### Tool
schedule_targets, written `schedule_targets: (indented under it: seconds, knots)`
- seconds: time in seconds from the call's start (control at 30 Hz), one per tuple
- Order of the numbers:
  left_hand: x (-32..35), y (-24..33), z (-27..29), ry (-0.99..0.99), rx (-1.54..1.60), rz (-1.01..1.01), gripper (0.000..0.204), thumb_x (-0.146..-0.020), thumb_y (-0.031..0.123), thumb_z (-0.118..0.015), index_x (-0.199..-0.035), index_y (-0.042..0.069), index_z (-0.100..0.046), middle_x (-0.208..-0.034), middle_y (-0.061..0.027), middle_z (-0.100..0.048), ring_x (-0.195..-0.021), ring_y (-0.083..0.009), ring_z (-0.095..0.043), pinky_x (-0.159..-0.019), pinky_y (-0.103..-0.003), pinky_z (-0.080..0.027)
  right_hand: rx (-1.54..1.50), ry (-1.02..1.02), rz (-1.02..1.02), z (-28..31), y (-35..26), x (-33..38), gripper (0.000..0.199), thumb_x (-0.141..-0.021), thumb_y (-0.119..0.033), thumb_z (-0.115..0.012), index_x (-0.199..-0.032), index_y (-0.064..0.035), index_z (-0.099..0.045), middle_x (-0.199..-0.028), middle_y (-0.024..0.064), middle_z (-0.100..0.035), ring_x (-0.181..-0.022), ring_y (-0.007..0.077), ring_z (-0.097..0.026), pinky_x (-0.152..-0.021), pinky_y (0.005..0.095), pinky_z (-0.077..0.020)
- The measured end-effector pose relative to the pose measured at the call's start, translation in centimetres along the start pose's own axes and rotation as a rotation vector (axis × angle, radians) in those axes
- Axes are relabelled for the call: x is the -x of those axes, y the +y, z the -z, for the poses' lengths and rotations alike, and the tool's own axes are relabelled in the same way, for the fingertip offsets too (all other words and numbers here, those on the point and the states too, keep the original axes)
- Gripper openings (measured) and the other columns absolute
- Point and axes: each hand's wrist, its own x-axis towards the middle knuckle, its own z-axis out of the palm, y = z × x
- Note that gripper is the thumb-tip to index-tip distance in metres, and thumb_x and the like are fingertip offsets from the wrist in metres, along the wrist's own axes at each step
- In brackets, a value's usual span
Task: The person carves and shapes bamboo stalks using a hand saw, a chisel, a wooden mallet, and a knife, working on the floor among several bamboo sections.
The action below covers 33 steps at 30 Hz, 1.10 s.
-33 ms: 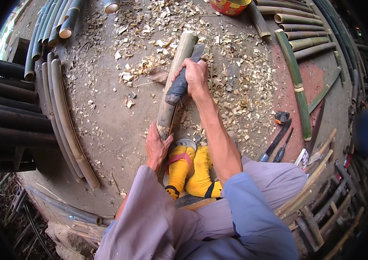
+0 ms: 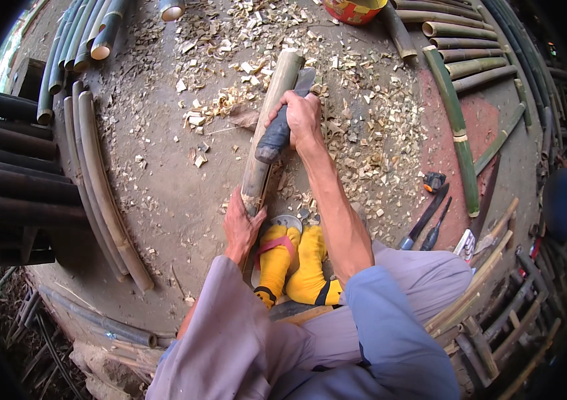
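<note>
A thick bamboo pole [image 2: 277, 87] slants away from me, its far end tilted a little to the right. My left hand [image 2: 240, 227] is closed around its near part, just left of my feet. In my right hand [image 2: 302, 119] is a knife [image 2: 273, 142], gripped by its dark wrapped handle. The grey blade points away from me, along the pole's right side. My right fingertips reach over to the pole. Below the hands are my feet in yellow socks [image 2: 308, 265], one with a pink strap across it.
Pale wood chips [image 2: 370, 143] litter the ground. Bamboo poles lie at left [image 2: 107, 193] and right [image 2: 453, 113], beside a dark stack of tubes [image 2: 27, 177]. A long-bladed knife [image 2: 425, 217], a screwdriver-like tool [image 2: 435, 227] and a tape measure [image 2: 433, 181] lie right. A red-yellow tub [image 2: 353, 13] stands far off.
</note>
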Motion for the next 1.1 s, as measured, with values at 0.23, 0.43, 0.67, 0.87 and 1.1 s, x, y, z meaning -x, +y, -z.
schedule_targets:
  seconds: [0.23, 0.43, 0.67, 0.87, 1.1]
  knots:
    - [0.0, 0.6, 0.6, -0.036, 0.122, 0.037, 0.076, -0.069, 0.025, -0.074, -0.131, -0.001, -0.038, -0.12, -0.0229, -0.053, -0.11, -0.0375, -0.052, -0.092, -0.04, -0.044, 0.05, -0.018, 0.089, 0.5, 0.4, -1.2, 0.015, -0.074, -0.005, -0.049, -0.064, 0.0047, -0.052, -0.053, 0.0139, -0.053, -0.043, 0.0239, -0.056, -0.043, 0.0352, -0.0489]
    - [-0.5, -1.7, 2.5, -0.039, 0.257, 0.006, 0.068, -0.067, 0.031, -0.076, -0.12, 0.0, -0.048, -0.105, -0.0231, -0.06, -0.102, -0.0344, -0.059, -0.088, -0.04, -0.047, 0.059, -0.226, -0.01, 3.1, -2.2, 5.6, 0.015, -0.083, -0.002, -0.047, -0.097, -0.0007, -0.041, -0.062, 0.0076, -0.047, -0.045, 0.0184, -0.052, -0.038, 0.035, -0.0476]
    - [-3.0, 4.1, 17.5, 0.486, 0.879, -0.184, 0.053, -0.074, 0.035, -0.072, -0.11, 0.002, -0.052, -0.099, -0.0111, -0.061, -0.084, -0.0197, -0.061, -0.075, -0.033, -0.051, 0.167, -0.055, 0.102, 8.3, -2.5, 10.3, 0.024, -0.08, -0.001, -0.047, -0.103, -0.0003, -0.041, -0.061, 0.0075, -0.048, -0.044, 0.0183, -0.051, -0.039, 0.0346, -0.0489]
    - [-1.8, 5.1, 18.7, 0.668, 1.367, -0.056, 0.041, -0.079, 0.019, -0.071, -0.113, 0.006, -0.053, -0.102, -0.0045, -0.058, -0.098, -0.015, -0.055, -0.09, -0.036, -0.046, 0.138, 0.056, 0.099, 11.3, -0.3, 11.2, 0.023, -0.08, -0.001, -0.047, -0.103, -0.0011, -0.041, -0.062, 0.0077, -0.048, -0.044, 0.0185, -0.051, -0.039, 0.0346, -0.0482]
    - [-0.3, 3.6, 2.0, 0.171, 2.048, 0.578, 0.039, -0.081, 0.025, -0.072, -0.109, 0.004, -0.055, -0.105, -0.0085, -0.061, -0.099, -0.0217, -0.059, -0.084, -0.036, -0.054, 0.191, 0.082, 0.029, 10.3, 2.7, 11.7, 0.026, -0.08, 0.002, -0.047, -0.105, 0.0006, -0.04, -0.062, 0.0081, -0.048, -0.044, 0.0181, -0.052, -0.038, 0.0337, -0.0475]
